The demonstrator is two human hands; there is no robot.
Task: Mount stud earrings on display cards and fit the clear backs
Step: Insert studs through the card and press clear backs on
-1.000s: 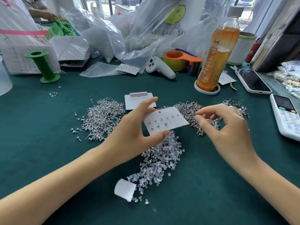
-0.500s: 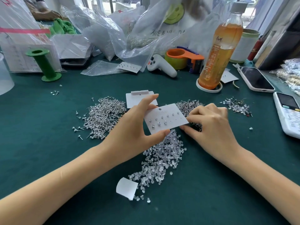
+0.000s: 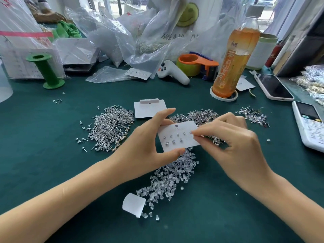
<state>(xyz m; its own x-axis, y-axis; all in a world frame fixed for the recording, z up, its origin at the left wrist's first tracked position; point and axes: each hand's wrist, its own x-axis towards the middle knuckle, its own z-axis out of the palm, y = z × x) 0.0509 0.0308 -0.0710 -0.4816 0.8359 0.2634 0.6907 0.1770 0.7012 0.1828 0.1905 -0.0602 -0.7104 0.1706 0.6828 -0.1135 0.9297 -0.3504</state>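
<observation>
Card: the white display card (image 3: 178,135) is up off the green table (image 3: 35,155), tilted, face toward the camera, with two short rows of studs already seated across its middle.
Left hand: the left hand (image 3: 140,149) clamps the card by its left side, index finger along the top edge, thumb under the bottom edge, the other fingers curled out of sight behind.
Right hand: the right hand (image 3: 233,142) comes in at the card's right edge, thumb and forefinger pressed together on one stud earring (image 3: 191,133), its stone at the end of the upper row.
Stud versus fingers: the stone sits just past the fingertips, touching the card face; whether the post is through the hole is too small to tell.
Risk one: a post that misses the hole could dent or tear the card, since only two fingers brace it.
Risk two: a loose pinch could drop the stud into the pile of clear backs (image 3: 173,174) directly below (good luck finding it there).
Risk three: pushing hard on the right edge could pivot the card in the left grip and skew the row.
Supplies: the left stud pile (image 3: 112,128) lies left of the hands, a second stud pile (image 3: 203,115) behind the card, a blank card (image 3: 149,107) just beyond.
Further out: a tea bottle (image 3: 235,55), tape dispenser (image 3: 196,64), and two phones along the right side.
</observation>
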